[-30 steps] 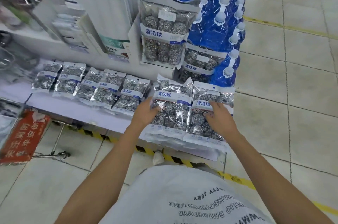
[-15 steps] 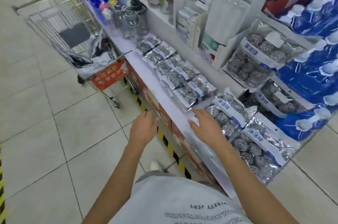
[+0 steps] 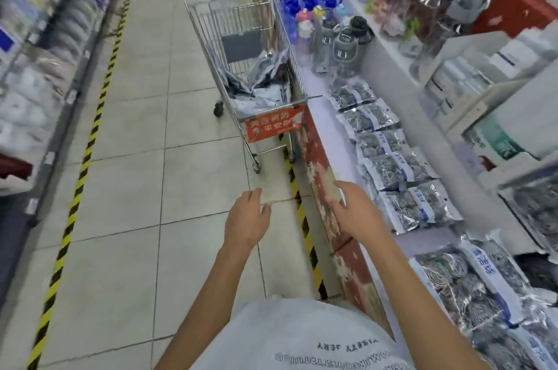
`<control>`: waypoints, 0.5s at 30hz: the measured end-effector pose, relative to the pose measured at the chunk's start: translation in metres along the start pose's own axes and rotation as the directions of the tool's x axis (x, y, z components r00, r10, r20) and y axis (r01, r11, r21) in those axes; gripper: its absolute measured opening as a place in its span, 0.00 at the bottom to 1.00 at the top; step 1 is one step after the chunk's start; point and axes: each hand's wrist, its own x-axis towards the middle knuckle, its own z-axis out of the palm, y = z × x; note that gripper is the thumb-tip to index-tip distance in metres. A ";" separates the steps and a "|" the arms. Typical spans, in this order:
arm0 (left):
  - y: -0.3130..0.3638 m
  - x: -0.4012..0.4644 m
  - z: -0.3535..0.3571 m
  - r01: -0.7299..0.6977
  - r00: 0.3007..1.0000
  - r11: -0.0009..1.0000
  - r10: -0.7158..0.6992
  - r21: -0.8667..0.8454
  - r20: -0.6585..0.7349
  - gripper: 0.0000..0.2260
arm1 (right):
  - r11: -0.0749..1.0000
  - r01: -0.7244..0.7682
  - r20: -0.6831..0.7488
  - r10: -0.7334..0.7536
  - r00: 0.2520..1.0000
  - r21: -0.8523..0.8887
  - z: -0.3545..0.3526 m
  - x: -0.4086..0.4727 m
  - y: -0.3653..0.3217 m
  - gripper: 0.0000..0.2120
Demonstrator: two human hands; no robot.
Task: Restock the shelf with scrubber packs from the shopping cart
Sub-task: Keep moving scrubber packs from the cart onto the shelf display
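Silver scrubber packs (image 3: 259, 79) lie in the shopping cart (image 3: 241, 46), straight ahead of us; our left hand (image 3: 246, 220) is nearer, right hand (image 3: 354, 212) beside the shelf (image 3: 338, 140), both grips loose and empty.

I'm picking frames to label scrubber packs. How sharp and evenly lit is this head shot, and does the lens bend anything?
Head view: motion blur smears the left shelves and the far right edge; the cart and the packs on the shelf are soft, their print unreadable. The left hand and right hand are fairly crisp. Lighting is flat, without hard shadows; pack foil glints. Wide-angle distortion curves the floor stripe.
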 end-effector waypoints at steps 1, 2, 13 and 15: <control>-0.005 0.008 -0.005 0.008 1.000 1.000 -0.008 0.002 -0.007 0.23 | 1.000 0.005 0.000 -0.005 1.000 -0.002 0.001 0.012 -0.006 0.22; -0.009 0.018 -0.008 0.022 1.000 1.000 -0.022 -0.005 -0.010 0.23 | 1.000 0.008 -0.001 -0.008 1.000 0.002 0.003 0.023 -0.011 0.23; -0.029 0.157 -0.032 0.108 0.994 0.992 -0.108 -0.060 0.011 0.23 | 0.999 0.024 0.058 -0.025 0.998 0.024 0.026 0.185 -0.023 0.25; -0.027 0.198 -0.037 0.125 0.992 0.990 -0.125 -0.062 0.008 0.23 | 1.000 0.008 0.103 -0.011 0.995 0.027 0.027 0.226 -0.022 0.25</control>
